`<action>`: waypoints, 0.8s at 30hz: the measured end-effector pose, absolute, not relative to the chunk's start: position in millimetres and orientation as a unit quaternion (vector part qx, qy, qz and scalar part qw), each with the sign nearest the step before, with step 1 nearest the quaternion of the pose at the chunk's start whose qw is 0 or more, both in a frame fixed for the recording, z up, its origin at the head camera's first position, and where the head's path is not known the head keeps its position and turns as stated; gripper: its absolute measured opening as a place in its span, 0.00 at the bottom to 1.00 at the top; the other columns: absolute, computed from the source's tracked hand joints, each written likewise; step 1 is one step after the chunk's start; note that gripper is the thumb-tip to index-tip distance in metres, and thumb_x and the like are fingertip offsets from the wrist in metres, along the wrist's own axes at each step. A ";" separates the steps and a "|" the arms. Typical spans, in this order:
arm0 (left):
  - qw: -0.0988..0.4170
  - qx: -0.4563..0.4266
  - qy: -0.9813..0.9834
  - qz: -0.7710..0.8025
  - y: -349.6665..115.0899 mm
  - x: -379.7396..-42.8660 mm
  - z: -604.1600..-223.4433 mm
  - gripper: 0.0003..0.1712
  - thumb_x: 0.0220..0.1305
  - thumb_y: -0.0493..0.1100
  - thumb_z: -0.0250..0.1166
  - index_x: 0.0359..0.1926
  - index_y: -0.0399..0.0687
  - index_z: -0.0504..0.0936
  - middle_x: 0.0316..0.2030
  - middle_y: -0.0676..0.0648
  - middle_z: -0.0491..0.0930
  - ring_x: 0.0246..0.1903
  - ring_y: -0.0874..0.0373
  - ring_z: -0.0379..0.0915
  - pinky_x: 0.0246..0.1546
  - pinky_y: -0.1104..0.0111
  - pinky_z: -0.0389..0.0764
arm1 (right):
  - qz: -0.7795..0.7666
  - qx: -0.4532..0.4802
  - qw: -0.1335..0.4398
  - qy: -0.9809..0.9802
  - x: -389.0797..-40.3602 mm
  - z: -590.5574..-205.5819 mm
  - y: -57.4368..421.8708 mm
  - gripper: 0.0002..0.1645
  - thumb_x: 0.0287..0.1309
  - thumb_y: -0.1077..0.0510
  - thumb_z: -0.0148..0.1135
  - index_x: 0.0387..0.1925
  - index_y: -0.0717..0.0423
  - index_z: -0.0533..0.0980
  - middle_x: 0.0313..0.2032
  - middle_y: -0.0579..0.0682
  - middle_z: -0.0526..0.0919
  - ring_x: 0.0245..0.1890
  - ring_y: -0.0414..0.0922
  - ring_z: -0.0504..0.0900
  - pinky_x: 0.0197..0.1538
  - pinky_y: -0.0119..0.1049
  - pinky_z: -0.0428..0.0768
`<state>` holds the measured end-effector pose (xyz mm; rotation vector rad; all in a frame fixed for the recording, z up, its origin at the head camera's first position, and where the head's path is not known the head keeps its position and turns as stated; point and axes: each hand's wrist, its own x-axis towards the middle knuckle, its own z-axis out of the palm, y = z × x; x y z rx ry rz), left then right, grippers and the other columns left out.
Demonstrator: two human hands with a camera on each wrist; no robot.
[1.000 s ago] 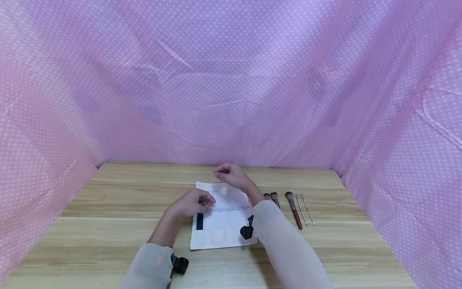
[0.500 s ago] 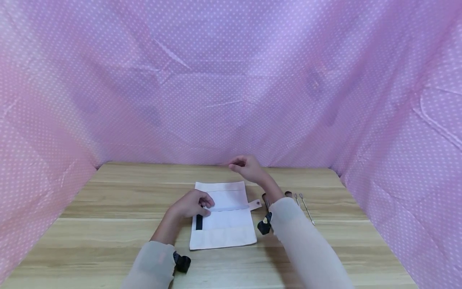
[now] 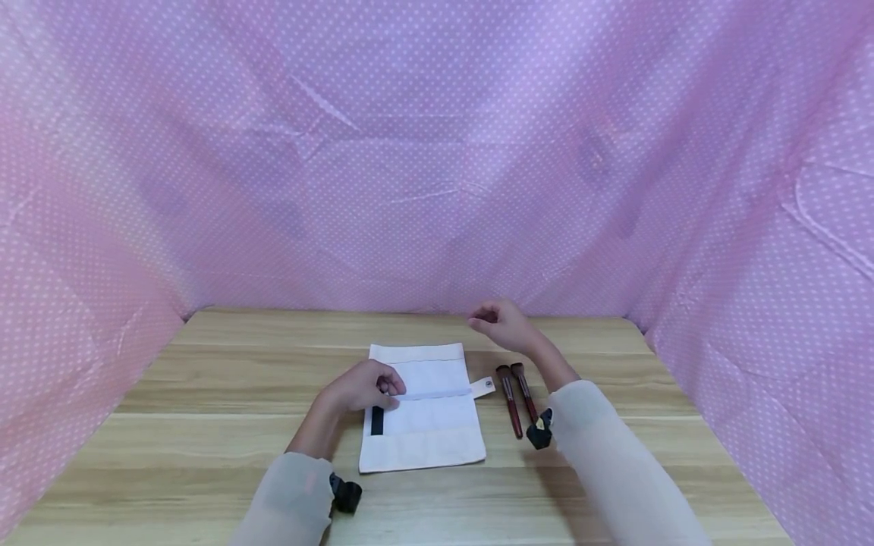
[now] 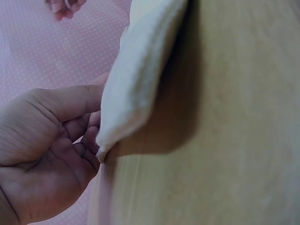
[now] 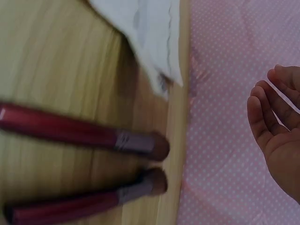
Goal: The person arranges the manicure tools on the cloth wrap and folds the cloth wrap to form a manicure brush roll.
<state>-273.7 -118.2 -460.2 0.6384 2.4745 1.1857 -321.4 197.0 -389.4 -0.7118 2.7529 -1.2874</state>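
Crossing above the near part of the wood-grain surface, a pale left sleeve and a pale right sleeve each have a small black camera at the cuff. Beyond them, on the middle of the surface, a white cloth roll lies spread out, with a black strip at its left side and a snap tab sticking out on the right. The left hand is over the roll's left side, its fingers relaxed and loosely bent, thumb apart; how firmly they touch the cloth cannot be told. Just right of the tab, a red-handled brush lies beside a second brush, both with bristles pointing away. Farther off, the right hand hangs beyond the bristles, its fingers softly curved and released. At the back rises a pink and purple dotted curtain.
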 end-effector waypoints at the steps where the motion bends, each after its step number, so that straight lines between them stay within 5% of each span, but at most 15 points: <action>1: 0.163 0.223 0.867 0.415 -118.1 -273.8 -460.0 0.08 0.58 0.30 0.74 0.38 0.42 0.86 0.30 0.51 0.79 0.34 0.58 0.72 0.38 0.66 0.74 | -0.406 -0.230 0.009 0.884 -320.4 -390.6 200.7 0.12 0.72 0.59 0.61 0.48 0.63 0.82 0.43 0.57 0.86 0.44 0.50 0.83 0.49 0.44 0.81; 18: 0.167 0.225 0.869 0.409 -117.1 -274.8 -460.4 0.07 0.58 0.30 0.73 0.33 0.42 0.84 0.27 0.51 0.76 0.31 0.57 0.70 0.35 0.66 0.73 | -0.273 -0.290 0.049 0.916 -296.5 -415.4 242.8 0.12 0.68 0.64 0.63 0.49 0.66 0.80 0.30 0.49 0.84 0.29 0.40 0.78 0.36 0.35 0.78; 24: 0.170 0.208 0.872 0.409 -117.5 -272.9 -461.9 0.06 0.59 0.31 0.73 0.34 0.45 0.85 0.28 0.51 0.77 0.31 0.58 0.71 0.35 0.66 0.73 | -0.227 -0.308 0.072 0.921 -283.7 -422.1 248.7 0.11 0.66 0.63 0.66 0.48 0.61 0.81 0.31 0.42 0.83 0.32 0.36 0.79 0.38 0.34 0.79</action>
